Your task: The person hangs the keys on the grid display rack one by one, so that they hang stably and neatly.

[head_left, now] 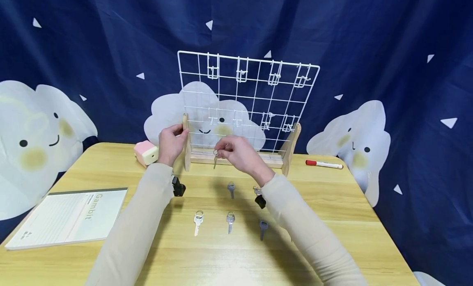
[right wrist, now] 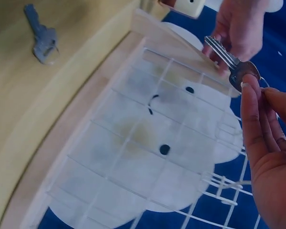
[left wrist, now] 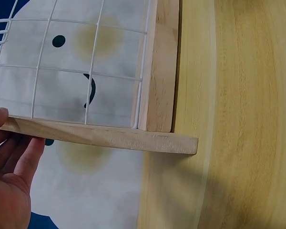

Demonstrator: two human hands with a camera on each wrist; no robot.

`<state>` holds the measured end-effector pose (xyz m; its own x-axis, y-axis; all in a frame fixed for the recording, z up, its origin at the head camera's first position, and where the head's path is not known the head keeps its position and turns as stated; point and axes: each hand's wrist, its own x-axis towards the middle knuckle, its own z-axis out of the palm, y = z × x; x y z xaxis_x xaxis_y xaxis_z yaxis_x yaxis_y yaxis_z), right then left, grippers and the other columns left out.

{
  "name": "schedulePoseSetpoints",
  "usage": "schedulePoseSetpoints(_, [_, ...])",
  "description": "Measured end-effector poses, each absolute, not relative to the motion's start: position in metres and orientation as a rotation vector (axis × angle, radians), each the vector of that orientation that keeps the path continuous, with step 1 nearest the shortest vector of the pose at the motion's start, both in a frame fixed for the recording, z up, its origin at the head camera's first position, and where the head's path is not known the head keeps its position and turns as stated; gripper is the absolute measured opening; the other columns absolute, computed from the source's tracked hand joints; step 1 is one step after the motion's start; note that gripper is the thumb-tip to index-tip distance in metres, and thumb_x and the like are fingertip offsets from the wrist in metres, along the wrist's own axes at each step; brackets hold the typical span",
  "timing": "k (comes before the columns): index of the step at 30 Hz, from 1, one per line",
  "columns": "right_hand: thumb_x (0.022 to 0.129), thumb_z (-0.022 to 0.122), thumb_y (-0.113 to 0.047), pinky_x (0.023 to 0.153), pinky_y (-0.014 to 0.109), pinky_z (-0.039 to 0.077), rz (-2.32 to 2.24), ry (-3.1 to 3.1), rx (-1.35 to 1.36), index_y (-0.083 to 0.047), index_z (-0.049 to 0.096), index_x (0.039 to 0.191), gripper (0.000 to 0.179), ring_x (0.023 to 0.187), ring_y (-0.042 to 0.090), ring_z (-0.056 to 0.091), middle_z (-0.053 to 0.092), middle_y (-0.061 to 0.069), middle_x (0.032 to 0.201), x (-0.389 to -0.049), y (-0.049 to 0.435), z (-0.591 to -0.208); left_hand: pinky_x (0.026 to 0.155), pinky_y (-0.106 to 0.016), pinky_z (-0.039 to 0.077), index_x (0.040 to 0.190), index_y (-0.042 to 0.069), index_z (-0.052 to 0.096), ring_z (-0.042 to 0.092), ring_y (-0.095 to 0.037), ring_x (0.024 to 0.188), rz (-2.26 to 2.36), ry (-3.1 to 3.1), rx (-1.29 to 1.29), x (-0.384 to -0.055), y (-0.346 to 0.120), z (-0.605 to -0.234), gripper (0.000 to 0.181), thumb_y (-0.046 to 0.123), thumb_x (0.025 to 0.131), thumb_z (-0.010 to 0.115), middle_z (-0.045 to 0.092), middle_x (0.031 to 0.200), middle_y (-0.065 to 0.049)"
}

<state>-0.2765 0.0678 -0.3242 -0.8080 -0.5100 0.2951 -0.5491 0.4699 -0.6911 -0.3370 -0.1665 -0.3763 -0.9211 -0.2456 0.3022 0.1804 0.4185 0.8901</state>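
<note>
My right hand point(head_left: 238, 152) pinches a silver key point(right wrist: 227, 61) by its head and ring, the blade hanging free in front of the wire grid. In the head view that hand is before the lower part of the white wire grid rack point(head_left: 255, 99). My left hand point(head_left: 172, 143) grips the upper end of the wooden side post point(left wrist: 100, 136), thumb on one side and fingers on the other. White hooks point(head_left: 242, 74) hang on the grid in an upper and a lower row. Several keys with rings lie on the table, among them a silver key point(head_left: 198, 222).
A notebook point(head_left: 70, 218) lies at the left of the wooden table point(head_left: 332, 245). A pink and cream block-shaped object point(head_left: 147, 153) stands beside my left wrist. At the back right lies a red-capped marker point(head_left: 324, 164). A dark blue curtain point(head_left: 369, 44) hangs behind.
</note>
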Motion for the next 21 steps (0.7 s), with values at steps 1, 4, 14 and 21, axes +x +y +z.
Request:
schedulePoseSetpoints(1, [0.092, 0.063, 0.004, 0.073, 0.024, 0.056, 1.286, -2.637, 0.950, 0.000, 0.071, 0.097, 0.009, 0.081, 0.012, 0.068, 0.068, 0.004, 0.091, -0.277, 0.068, -0.321, 0.090, -0.037, 0.054, 0.124, -0.002, 0.066, 0.063, -0.026, 0.103, -1.507, -2.290, 0.052, -0.337, -0.166, -0.376, 0.032, 0.014, 0.095, 0.064, 0.068, 0.114, -0.018])
schedulePoseSetpoints(4, [0.092, 0.065, 0.002, 0.074, 0.024, 0.055, 1.290, -2.591, 0.930, -0.001, 0.071, 0.096, 0.007, 0.081, 0.012, 0.068, 0.068, 0.003, 0.092, -0.279, 0.068, -0.313, 0.090, -0.037, 0.053, 0.122, -0.002, 0.067, 0.063, -0.027, 0.103, -1.499, -2.280, 0.050, -0.337, -0.166, -0.377, 0.031, 0.013, 0.095, 0.064, 0.068, 0.113, -0.018])
schedulePoseSetpoints(14, [0.092, 0.066, 0.000, 0.075, 0.027, 0.055, 1.306, -2.563, 0.884, -0.003, 0.070, 0.096, 0.006, 0.082, 0.015, 0.069, 0.069, 0.003, 0.093, -0.285, 0.064, -0.291, 0.089, -0.037, 0.054, 0.119, -0.003, 0.069, 0.064, -0.028, 0.102, -1.475, -2.265, 0.041, -0.337, -0.167, -0.379, 0.029, 0.013, 0.095, 0.064, 0.069, 0.111, -0.019])
schedulePoseSetpoints(21, [0.093, 0.065, 0.000, 0.074, 0.026, 0.055, 1.285, -2.515, 0.870, -0.002, 0.071, 0.096, 0.007, 0.081, 0.015, 0.070, 0.070, 0.003, 0.091, -0.289, 0.064, -0.270, 0.092, -0.037, 0.052, 0.121, -0.003, 0.068, 0.064, -0.029, 0.104, -1.482, -2.258, 0.032, -0.337, -0.165, -0.379, 0.030, 0.011, 0.095, 0.064, 0.068, 0.113, -0.019])
